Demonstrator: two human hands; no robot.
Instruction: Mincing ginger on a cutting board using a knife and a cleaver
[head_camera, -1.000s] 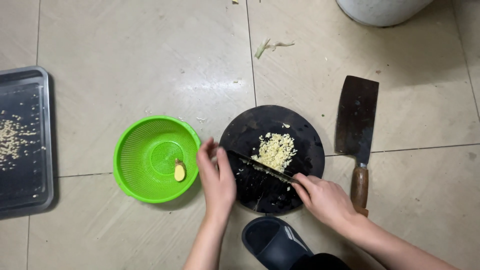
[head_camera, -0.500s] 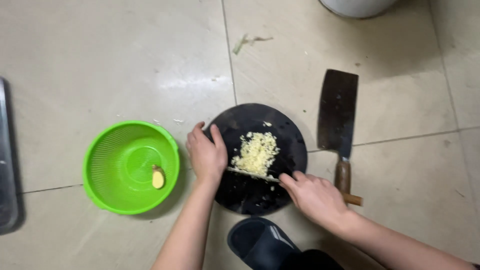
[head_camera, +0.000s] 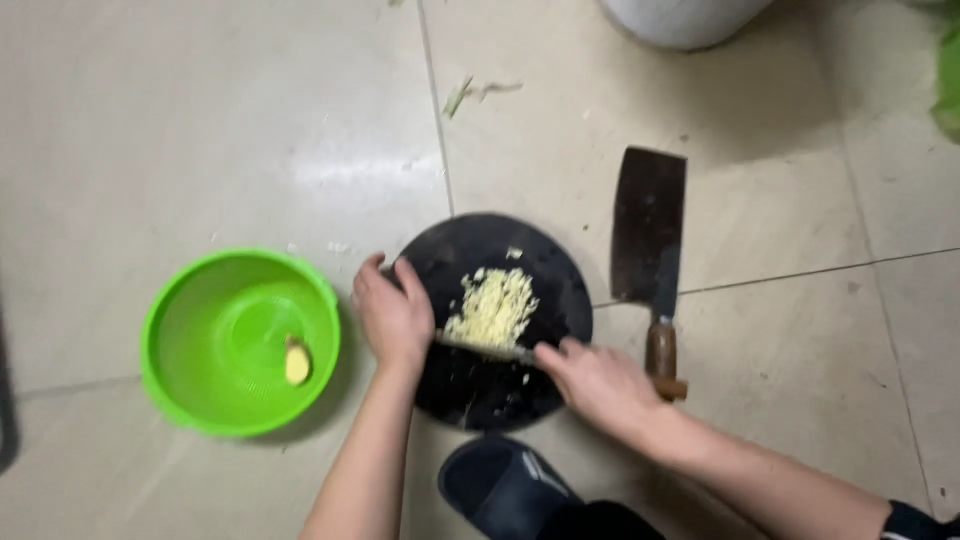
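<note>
— Where is the chopped stuff right now?

— The pale yellow minced heap lies on your round dark chopping board, a little above its middle. A thin knife blade rests flat along the heap's lower edge, touching it, and runs across the board from one of your hands to the other.

— And my hands?

— Your left hand sits on the board's left edge, palm down, fingers curled loosely, pressing on the blade's left end (I cannot tell whether you pinch it or only lean on it). Your right hand is at the board's lower right, fingers closed around the blade's other end where the handle would be; the handle itself is hidden under your fingers.

— What else is around me?

— Just to the right of the board a big cleaver lies flat on the tiled floor, dark blade pointing away from you, its wooden handle close beside your right hand but apart from it. To the left of the board, near your left wrist, stands a bright green plastic colander with one small yellowish piece inside. Below the board a dark slipper shows at the bottom edge. Farther up, a few pale scraps lie on a tile seam, and the base of a white tub cuts into the top edge.
</note>
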